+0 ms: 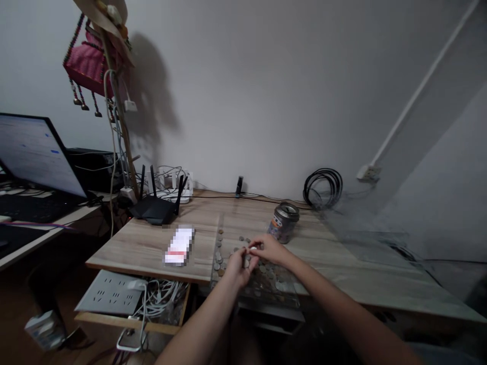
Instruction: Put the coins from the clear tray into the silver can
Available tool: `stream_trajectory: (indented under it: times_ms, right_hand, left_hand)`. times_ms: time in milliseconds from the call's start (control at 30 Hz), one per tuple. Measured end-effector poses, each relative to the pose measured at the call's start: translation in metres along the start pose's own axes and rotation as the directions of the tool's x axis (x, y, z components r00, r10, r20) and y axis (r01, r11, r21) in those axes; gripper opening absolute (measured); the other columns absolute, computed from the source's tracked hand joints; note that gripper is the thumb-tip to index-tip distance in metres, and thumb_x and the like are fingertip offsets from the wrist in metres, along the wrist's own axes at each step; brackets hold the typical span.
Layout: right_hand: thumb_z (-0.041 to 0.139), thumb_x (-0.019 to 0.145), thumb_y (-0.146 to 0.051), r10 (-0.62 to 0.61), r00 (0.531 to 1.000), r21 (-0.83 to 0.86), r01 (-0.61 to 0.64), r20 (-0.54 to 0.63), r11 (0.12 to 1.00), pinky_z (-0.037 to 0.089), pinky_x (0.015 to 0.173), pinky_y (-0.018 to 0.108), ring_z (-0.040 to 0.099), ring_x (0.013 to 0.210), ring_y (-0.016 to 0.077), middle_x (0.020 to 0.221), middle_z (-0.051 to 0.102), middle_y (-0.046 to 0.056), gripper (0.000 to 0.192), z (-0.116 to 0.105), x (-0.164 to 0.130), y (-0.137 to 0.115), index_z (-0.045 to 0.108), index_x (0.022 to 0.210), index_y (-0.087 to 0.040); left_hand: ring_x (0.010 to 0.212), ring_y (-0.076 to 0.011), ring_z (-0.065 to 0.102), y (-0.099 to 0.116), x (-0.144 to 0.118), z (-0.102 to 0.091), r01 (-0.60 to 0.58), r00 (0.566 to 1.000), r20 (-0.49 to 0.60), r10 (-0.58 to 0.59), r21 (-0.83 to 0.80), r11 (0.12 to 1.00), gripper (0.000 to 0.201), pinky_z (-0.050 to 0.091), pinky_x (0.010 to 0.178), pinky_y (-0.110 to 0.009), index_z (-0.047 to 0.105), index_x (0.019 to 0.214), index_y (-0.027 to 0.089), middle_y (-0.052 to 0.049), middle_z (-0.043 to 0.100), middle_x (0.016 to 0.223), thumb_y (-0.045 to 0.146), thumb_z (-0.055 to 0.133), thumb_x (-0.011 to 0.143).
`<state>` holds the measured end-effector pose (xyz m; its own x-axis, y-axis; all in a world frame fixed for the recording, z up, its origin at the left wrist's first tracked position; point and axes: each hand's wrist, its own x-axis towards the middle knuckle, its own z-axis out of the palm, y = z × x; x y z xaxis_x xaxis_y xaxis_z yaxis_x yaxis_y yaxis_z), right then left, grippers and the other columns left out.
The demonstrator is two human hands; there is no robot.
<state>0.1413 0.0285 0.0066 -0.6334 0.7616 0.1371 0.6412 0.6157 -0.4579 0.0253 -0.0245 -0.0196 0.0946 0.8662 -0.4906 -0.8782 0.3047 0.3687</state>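
My left hand [238, 267] is cupped over the scattered coins, fingers curled, with a pale round coin [246, 263] showing at its palm. My right hand [269, 248] meets it from the right, thumb and fingertips pinched on a small shiny coin [253, 248]. Under both hands, many loose coins [217, 256] lie in a clear plastic tray [293, 299] at the table's front edge. Just behind my right hand stands a dark round tin [283, 223] with a cartoon print and a slot in its lid. My hands hide part of the coins.
A lit phone [179, 246] lies left of the tray, with a black router [158, 209] behind it. Below, an open drawer [129, 323] holds a power strip [110, 293] and white cables. Coiled black cable [323, 188] rests by the wall; a laptop [41, 157] stands far left.
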Motion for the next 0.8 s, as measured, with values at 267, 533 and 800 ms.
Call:
stream_trajectory:
  times_ms: [267,533,800]
  right_hand:
    - [0.051,0.075,-0.037,0.409,0.710,-0.131,-0.572,-0.573,0.810,0.040,0.060,0.030,0.059,0.075,0.0226,0.086,0.067,0.012,0.028,-0.091,0.022,0.038,0.070,0.082,-0.018]
    - [0.060,0.070,-0.036,0.606,0.497,-0.150,-0.835,-0.621,0.530,0.043,0.063,0.035,0.059,0.084,0.0291,0.088,0.063,0.020,0.033,-0.131,0.054,0.066,0.069,0.088,-0.010]
    - [0.051,0.078,-0.035,-0.045,0.995,-0.290,0.017,-0.091,0.957,0.040,0.069,0.027,0.056,0.080,0.0178,0.087,0.065,0.006,0.023,-0.023,-0.004,-0.012,0.068,0.087,-0.023]
  left_hand:
    - [0.085,-0.0205,0.063,0.002,0.001,-0.009,0.139,0.953,0.255,-0.165,0.117,0.983,0.032,0.050,0.063,-0.024,0.056,0.097,0.002,-0.019,0.064,0.091,0.026,0.038,0.086]
    - [0.081,-0.0182,0.063,0.004,0.001,-0.009,0.107,0.964,0.236,-0.127,0.095,0.990,0.033,0.048,0.062,-0.023,0.054,0.102,0.004,-0.017,0.064,0.091,0.029,0.038,0.085]
    - [0.071,-0.0160,0.062,0.004,0.001,-0.010,0.056,0.972,0.232,-0.040,-0.062,0.997,0.036,0.046,0.061,-0.024,0.052,0.099,0.013,-0.010,0.062,0.082,0.043,0.035,0.087]
